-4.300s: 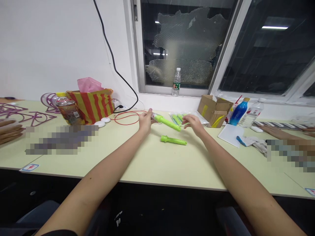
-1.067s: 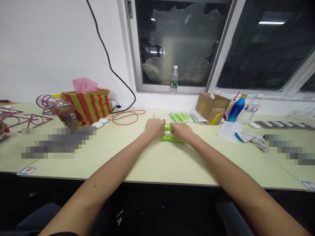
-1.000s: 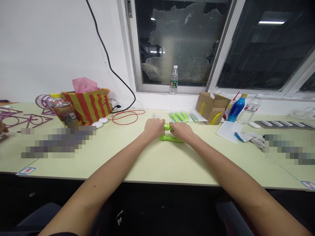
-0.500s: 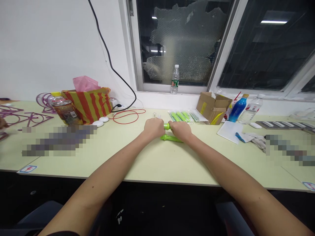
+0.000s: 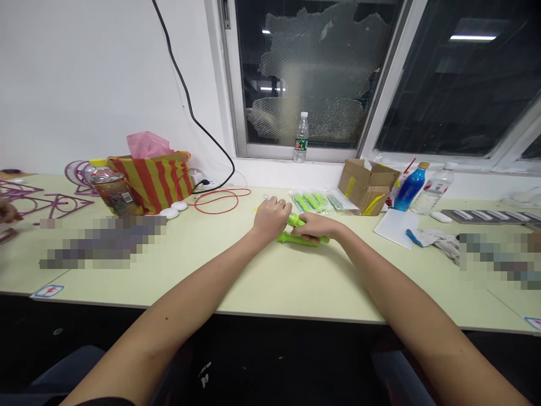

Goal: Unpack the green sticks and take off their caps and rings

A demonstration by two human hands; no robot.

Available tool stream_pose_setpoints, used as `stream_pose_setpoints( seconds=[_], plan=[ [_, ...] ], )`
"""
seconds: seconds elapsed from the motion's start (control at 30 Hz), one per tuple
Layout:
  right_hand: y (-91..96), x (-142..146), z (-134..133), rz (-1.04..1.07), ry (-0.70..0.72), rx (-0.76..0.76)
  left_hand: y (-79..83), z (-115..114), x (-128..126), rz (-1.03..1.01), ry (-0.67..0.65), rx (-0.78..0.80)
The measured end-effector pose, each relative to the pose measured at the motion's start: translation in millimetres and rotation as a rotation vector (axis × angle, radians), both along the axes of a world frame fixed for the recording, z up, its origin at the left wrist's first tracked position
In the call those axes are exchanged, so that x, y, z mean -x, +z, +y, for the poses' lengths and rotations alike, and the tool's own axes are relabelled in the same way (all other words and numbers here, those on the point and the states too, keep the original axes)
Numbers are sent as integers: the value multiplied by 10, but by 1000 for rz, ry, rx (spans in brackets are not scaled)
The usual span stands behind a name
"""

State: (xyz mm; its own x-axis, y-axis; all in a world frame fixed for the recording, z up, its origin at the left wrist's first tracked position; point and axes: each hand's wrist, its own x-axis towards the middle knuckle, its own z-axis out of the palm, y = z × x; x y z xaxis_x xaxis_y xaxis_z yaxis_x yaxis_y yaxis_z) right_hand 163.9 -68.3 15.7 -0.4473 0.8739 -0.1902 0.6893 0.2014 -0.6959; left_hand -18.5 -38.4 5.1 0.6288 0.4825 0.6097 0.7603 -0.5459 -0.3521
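Note:
A bright lime-green plastic tube [image 5: 293, 219] is held between my hands above the middle of the table. My left hand [image 5: 271, 219] is closed around its left end. Wrapped round the right part of the tube is my right hand [image 5: 316, 226]; a bit of green shows beyond its fingers. Just below lies a second lime-green plastic piece [image 5: 291, 238], long and narrow, on the table [image 5: 270, 282]. My right hand is close over it; whether they touch I cannot tell. Behind my hands are several green pieces in clear plastic packaging [image 5: 313, 201].
At the back stand a cardboard box [image 5: 367, 186], a blue bottle [image 5: 411, 187] and a striped bag [image 5: 154, 180]. A red cable [image 5: 215, 202] loops nearby. A glove [image 5: 439, 242] lies to the right. Another person's hand [image 5: 8, 213] shows at the far left, near purple frames [image 5: 59, 204].
My right hand has turned and shifted slightly right and down along the tube. My left hand has tilted and moved slightly right. The tube now slants down to the right.

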Motion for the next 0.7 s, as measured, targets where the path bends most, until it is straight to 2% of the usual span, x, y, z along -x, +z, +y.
stream_pose_setpoints(
  seconds=[0.07,0.13,0.23,0.4,0.7],
  plan=[
    [18,-54,-4,177,120,289,4,17,-7,-11,-53,-85],
    [15,-70,-1,296,173,478,7,40,-9,-27,-89,-152],
    [6,-43,-2,330,141,579,-10,79,6,-30,-111,-182],
    [29,13,-31,151,-33,320,-44,94,33,31,-80,-30],
    [-32,147,-58,-462,-366,-302,1,19,-15,28,69,283]
  ],
)
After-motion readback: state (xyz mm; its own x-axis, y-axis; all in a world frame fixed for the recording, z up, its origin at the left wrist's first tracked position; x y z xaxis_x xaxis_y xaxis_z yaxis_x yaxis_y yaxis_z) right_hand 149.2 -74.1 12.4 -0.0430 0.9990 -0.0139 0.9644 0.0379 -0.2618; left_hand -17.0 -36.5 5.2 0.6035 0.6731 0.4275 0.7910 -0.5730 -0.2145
